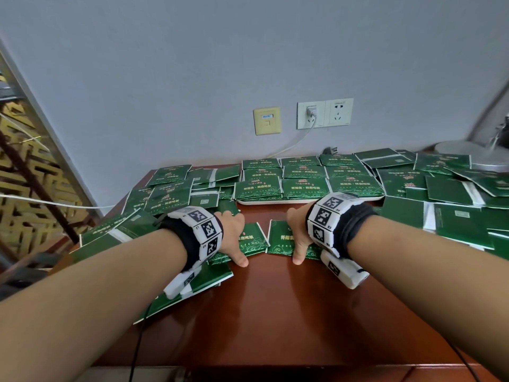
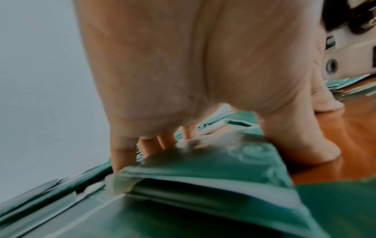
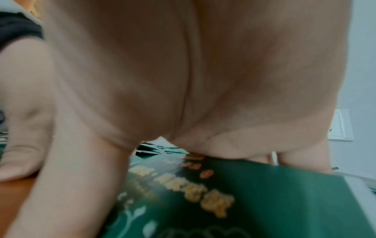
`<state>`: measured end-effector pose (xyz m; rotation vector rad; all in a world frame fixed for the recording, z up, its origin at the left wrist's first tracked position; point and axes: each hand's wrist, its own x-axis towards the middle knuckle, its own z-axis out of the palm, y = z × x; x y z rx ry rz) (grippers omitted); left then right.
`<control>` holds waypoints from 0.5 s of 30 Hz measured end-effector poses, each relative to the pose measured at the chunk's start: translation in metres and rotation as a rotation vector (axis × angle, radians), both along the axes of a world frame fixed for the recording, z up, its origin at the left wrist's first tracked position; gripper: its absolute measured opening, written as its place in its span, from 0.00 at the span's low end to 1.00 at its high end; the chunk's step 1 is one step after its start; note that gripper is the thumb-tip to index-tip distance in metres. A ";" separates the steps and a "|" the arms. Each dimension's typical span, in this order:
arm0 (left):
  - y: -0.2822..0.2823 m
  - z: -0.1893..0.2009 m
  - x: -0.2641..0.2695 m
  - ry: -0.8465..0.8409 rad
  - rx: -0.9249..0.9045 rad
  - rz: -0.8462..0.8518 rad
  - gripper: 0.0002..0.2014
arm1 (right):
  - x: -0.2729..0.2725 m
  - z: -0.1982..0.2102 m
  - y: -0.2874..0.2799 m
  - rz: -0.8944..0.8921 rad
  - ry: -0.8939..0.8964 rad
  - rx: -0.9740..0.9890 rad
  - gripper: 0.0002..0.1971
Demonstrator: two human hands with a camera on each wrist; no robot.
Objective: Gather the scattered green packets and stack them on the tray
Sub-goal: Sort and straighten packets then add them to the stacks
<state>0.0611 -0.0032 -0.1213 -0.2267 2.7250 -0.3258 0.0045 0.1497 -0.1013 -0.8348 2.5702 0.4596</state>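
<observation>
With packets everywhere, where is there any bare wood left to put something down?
Bare brown wooden table shows nearest the camera, between the forearms, plus a strip between the hands and the white tray. The green packets crowd both sides; the tray is covered.

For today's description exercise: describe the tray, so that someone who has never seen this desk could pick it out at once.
Start at the wall sockets and drop to the back of the reddish-brown desk. Straight below them, just beyond the left hand and right hand, lies the tray, a pale flat slab. Unlike the scattered packets either side, its packets lie in neat rows.
</observation>
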 end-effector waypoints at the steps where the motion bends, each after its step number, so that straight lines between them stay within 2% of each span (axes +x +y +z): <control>1: 0.000 0.001 0.000 -0.007 0.004 -0.003 0.47 | 0.001 0.000 0.000 0.006 0.004 0.004 0.44; 10: -0.004 0.004 0.002 -0.072 0.124 0.040 0.53 | 0.006 0.007 0.003 0.013 0.021 -0.027 0.52; 15: 0.000 0.009 -0.004 -0.011 0.095 -0.042 0.46 | 0.004 0.009 0.006 0.009 0.001 -0.032 0.53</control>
